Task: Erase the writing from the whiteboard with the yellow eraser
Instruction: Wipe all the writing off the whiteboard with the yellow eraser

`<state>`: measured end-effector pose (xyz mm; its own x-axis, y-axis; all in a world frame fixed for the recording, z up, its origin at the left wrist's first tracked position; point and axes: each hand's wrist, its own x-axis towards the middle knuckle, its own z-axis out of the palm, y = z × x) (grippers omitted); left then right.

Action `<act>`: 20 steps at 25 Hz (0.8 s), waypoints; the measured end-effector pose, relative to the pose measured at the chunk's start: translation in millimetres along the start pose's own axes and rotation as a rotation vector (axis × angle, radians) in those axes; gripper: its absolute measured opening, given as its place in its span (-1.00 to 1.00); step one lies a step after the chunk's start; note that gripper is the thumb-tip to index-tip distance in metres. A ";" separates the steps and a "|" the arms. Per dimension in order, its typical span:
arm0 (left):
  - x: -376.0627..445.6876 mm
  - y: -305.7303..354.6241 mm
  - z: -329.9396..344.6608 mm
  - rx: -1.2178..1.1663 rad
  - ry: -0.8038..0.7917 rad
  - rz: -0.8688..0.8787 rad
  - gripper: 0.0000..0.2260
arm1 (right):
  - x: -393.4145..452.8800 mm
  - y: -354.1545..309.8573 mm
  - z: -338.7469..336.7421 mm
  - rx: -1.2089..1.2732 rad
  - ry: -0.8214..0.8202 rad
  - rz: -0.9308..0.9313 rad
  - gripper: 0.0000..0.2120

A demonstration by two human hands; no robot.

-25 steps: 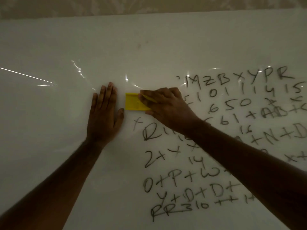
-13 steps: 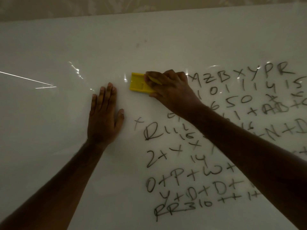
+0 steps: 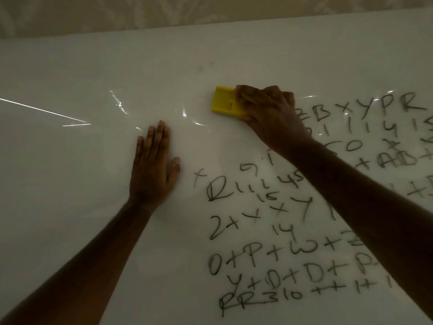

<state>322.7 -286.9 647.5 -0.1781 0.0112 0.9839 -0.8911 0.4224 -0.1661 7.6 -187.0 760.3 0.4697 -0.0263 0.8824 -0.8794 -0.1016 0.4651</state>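
A white whiteboard (image 3: 70, 207) fills most of the view. Black marker writing (image 3: 269, 261), letters, numbers and plus signs, covers its right half. My right hand (image 3: 269, 113) grips the yellow eraser (image 3: 223, 103) and presses it on the board at the upper left corner of the writing; only the eraser's left part shows past my fingers. My left hand (image 3: 152, 167) lies flat on the bare board with fingers together, left of the writing and below-left of the eraser. My right forearm hides part of the writing.
The board's top edge (image 3: 210, 31) runs across the upper view, with a pale patterned wall (image 3: 210, 12) behind it. Bright light glints (image 3: 119, 106) streak the board's left half. The scene is dim.
My right hand has carried the eraser up and to the right along the top of the writing; the leftmost characters of the top rows are gone. My left hand has stayed flat in place.
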 end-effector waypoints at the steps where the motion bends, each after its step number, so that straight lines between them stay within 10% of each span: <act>1: 0.3 -0.1 0.2 0.003 -0.007 0.000 -0.35 | -3.9 -6.2 3.1 0.006 0.003 -0.003 -0.50; 8: 0.1 -1.6 0.6 0.009 -0.002 0.002 -0.35 | -86.5 4.7 -7.5 -0.039 -0.099 -0.288 -0.41; 15: 0.0 -0.4 0.7 0.031 -0.025 0.002 -0.35 | -18.9 17.3 -10.7 -0.022 -0.034 -0.005 -0.51; 20: 4.7 -1.0 0.0 0.048 -0.043 0.013 -0.36 | -87.4 7.3 -7.3 -0.010 -0.071 -0.187 -0.46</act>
<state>322.8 -287.2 652.3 -0.2072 -0.0231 0.9780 -0.9071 0.3789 -0.1832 -40.4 -178.1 687.2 0.6289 -0.0776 0.7736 -0.7769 -0.1014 0.6214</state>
